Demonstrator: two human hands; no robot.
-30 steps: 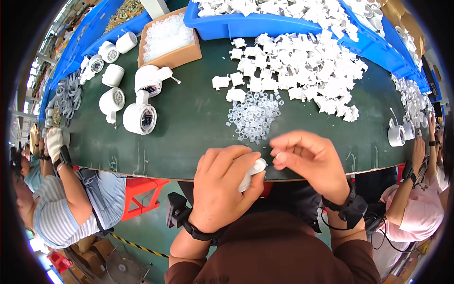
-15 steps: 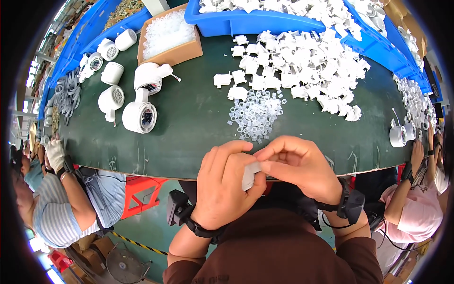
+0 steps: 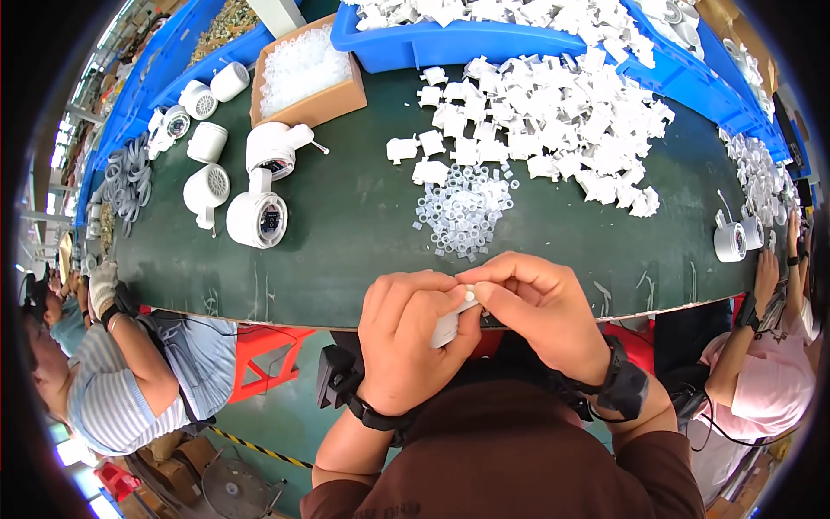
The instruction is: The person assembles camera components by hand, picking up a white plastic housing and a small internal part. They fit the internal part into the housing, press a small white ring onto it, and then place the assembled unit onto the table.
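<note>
The left hand (image 3: 413, 333) grasps a white part (image 3: 446, 330), probably light, stiff, best held mid-body; the right hand (image 3: 550, 317) is at its one-o'clock end, whether gripping I cannot tell.

Place: factory assembly workshop | long green workbench (image 3: 346, 208) | far: blue bin (image 3: 471, 48) heaped with white parts (image 3: 571, 130) | near: left co-worker (image 3: 117, 381), right co-worker (image 3: 756, 372)
</note>
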